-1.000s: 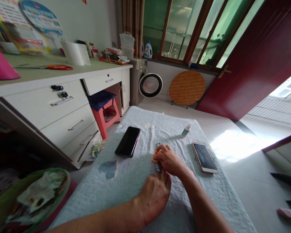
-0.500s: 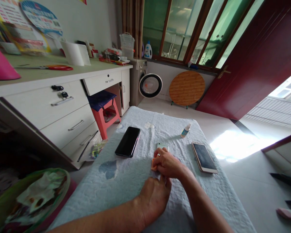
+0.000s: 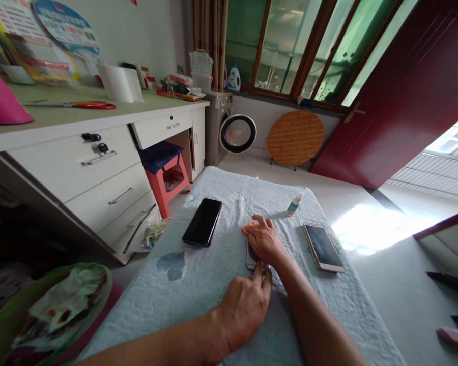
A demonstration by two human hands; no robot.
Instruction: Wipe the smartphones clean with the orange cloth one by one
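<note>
Right hand (image 3: 265,241) presses orange cloth (image 3: 249,225) onto far end of middle phone (image 3: 250,257), flat on towelled tabletop (image 3: 191,305). Left hand (image 3: 246,310) fingertips pinch its near end. Wiping appears underway, unfinished; black phone (image 3: 202,222) and gold phone (image 3: 322,247) lie aside, untouched.

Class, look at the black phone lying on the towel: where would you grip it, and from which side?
Probably pinch the black phone across its two long edges near the middle, coming from above: it lies flat, screen up, on the towel, so only its thin edges offer purchase.
</note>
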